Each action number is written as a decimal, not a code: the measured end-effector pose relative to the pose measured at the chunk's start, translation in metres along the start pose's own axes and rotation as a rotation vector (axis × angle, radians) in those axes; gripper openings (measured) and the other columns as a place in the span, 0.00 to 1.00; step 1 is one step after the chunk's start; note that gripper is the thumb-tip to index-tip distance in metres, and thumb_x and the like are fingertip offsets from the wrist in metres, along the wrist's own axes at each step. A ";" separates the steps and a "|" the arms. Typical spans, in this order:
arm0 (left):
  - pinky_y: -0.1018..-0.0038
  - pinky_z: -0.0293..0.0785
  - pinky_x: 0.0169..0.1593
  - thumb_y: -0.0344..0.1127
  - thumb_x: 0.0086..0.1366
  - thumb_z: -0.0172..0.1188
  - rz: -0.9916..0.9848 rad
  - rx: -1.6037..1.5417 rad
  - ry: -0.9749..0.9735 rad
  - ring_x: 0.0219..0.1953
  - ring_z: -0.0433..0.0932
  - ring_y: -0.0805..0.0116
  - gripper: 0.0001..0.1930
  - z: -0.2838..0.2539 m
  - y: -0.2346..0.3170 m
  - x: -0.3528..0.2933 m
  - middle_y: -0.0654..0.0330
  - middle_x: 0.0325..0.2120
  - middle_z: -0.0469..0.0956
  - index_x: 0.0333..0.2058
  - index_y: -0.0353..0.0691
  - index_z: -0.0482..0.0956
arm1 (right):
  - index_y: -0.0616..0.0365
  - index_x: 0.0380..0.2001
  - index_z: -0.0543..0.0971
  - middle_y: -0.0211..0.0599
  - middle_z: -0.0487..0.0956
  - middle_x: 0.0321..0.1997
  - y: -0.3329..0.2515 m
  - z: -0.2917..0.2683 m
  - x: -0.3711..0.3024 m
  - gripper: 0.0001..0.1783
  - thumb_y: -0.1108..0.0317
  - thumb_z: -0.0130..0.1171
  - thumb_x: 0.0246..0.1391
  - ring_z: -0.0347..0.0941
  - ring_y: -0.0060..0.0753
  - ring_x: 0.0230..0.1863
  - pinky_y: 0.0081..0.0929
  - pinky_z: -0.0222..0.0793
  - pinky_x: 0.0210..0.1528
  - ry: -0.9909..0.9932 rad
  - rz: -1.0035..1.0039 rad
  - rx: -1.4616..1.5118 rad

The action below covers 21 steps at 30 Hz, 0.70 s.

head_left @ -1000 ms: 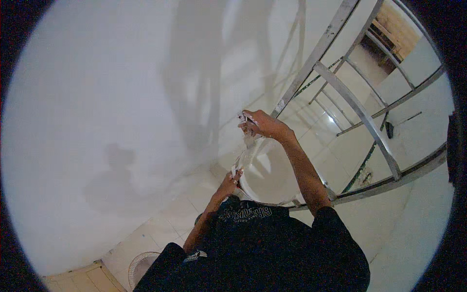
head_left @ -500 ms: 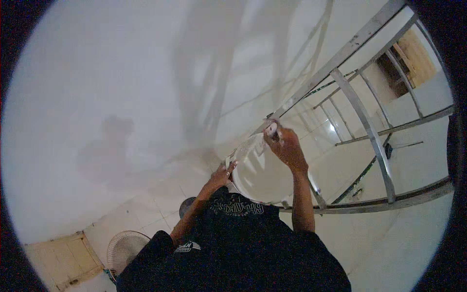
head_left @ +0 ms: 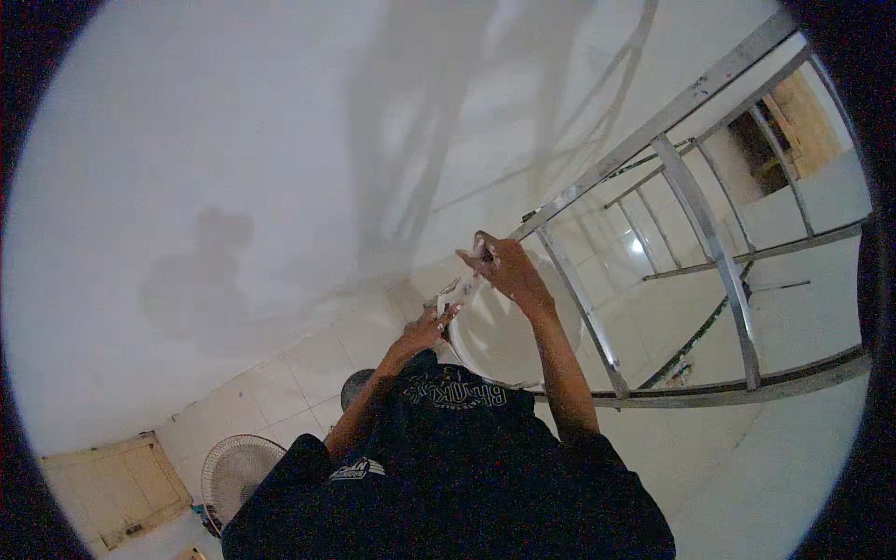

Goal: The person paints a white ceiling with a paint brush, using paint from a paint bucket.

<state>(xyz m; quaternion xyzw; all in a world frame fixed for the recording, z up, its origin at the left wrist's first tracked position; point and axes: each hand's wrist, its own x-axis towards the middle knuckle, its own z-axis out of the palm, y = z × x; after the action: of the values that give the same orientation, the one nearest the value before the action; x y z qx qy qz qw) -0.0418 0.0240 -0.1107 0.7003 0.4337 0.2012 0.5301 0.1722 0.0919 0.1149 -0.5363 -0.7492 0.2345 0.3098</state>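
Note:
A round white bucket (head_left: 469, 362) with a pale inside sits close in front of me, against the ladder. At its left rim is my left hand (head_left: 422, 338), its fingers hooked over the edge and white smears on the fingertips. Over the bucket's far side my right hand (head_left: 509, 273) is closed, fingers pinched together and smeared white. Whatever those fingers hold is too small and blurred to name. A pale strip shows at the rim between the two hands; I cannot tell what it is.
A metal ladder (head_left: 686, 201) stretches from the bucket to the upper right. The white wall (head_left: 261, 121) carries shadows. Light floor tiles (head_left: 280, 387) lie at lower left, with a fan (head_left: 241, 471) and a wooden door (head_left: 117, 490) beyond.
My right hand has moved left across the bucket's far rim, nearer my left hand. The left hand stays on the rim. The view has shifted slightly.

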 end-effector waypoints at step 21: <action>0.69 0.73 0.36 0.63 0.61 0.37 -0.115 -0.189 -0.269 0.32 0.74 0.65 0.36 -0.020 0.060 0.011 0.46 0.35 0.72 0.48 0.31 0.67 | 0.59 0.35 0.75 0.32 0.74 0.28 -0.064 -0.055 0.024 0.08 0.68 0.55 0.52 0.67 0.21 0.22 0.20 0.64 0.21 0.551 0.370 0.666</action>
<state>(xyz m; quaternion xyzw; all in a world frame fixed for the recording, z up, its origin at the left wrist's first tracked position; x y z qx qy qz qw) -0.0269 0.0403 -0.0503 0.6420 0.3772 0.1147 0.6575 0.1642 0.0957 0.2021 -0.5744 -0.4148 0.3622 0.6057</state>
